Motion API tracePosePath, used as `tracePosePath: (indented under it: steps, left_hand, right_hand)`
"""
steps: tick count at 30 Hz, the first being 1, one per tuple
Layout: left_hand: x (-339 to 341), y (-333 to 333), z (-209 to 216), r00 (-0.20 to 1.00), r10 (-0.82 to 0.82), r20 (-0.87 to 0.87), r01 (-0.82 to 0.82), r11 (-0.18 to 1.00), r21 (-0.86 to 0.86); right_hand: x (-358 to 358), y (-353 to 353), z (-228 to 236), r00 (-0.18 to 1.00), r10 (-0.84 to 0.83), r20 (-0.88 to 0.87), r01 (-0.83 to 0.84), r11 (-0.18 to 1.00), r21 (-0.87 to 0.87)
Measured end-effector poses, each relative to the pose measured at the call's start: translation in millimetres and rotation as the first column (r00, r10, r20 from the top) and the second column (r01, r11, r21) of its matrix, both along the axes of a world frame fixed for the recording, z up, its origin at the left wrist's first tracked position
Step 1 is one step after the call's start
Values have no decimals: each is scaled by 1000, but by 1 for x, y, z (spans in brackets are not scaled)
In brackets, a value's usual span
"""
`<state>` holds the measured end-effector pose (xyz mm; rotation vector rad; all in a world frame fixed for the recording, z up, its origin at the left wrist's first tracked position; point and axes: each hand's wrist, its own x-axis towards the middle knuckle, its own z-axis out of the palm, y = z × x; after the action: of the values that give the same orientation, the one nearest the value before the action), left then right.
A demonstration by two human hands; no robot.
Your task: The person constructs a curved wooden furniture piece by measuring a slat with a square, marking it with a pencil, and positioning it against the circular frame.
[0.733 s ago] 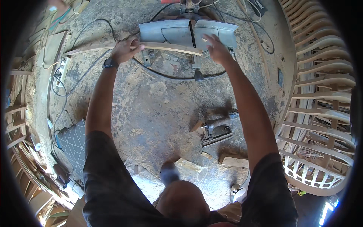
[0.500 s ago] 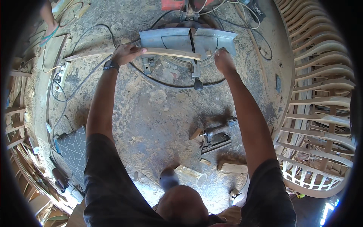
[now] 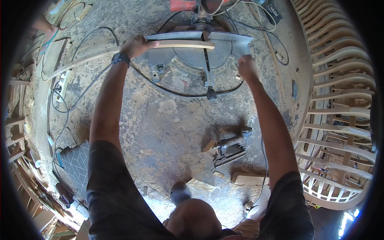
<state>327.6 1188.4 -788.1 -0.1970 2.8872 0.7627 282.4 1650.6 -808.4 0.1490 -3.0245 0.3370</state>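
A long, thin wooden strip (image 3: pixel 182 44) lies across the mitre saw's table, along the front of its metal fence (image 3: pixel 232 37). Closed around the strip, my left hand (image 3: pixel 136 47) grips it at the left end of the fence. The strip's far tail runs out to the left, past my wrist. Off the right edge of the saw base (image 3: pixel 164 60), my right hand (image 3: pixel 249 68) is closed and somewhat blurred. A small pale bit shows just below its fingers; whether the hand holds it is unclear.
A black cable (image 3: pixel 176 94) curves in front of the saw. A nail gun (image 3: pixel 230 150) and wood offcuts (image 3: pixel 250 179) lie nearer me. Curved slatted woodwork (image 3: pixel 340 96) lines the right side. At upper left is another person's foot (image 3: pixel 50 34), near a power strip (image 3: pixel 60 86).
The strip has moved back against the fence, with my left hand on it. My right hand has moved right, off the saw table. The small wood block there is gone from its spot.
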Motion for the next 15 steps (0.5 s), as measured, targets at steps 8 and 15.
tracePosePath:
  steps: [8, 15]
  left_hand:
    - [-9, -19, -33, 999, 9, -47, -10, 1000, -16]
    - [2, -6, -21, 1000, 10, 14, -6, 969, -246]
  right_hand:
    - [-169, -26, 240, 902, -166, -399, -205, 648, -734]
    - [-245, -128, 255, 858, 144, -493, -162, 987, 6]
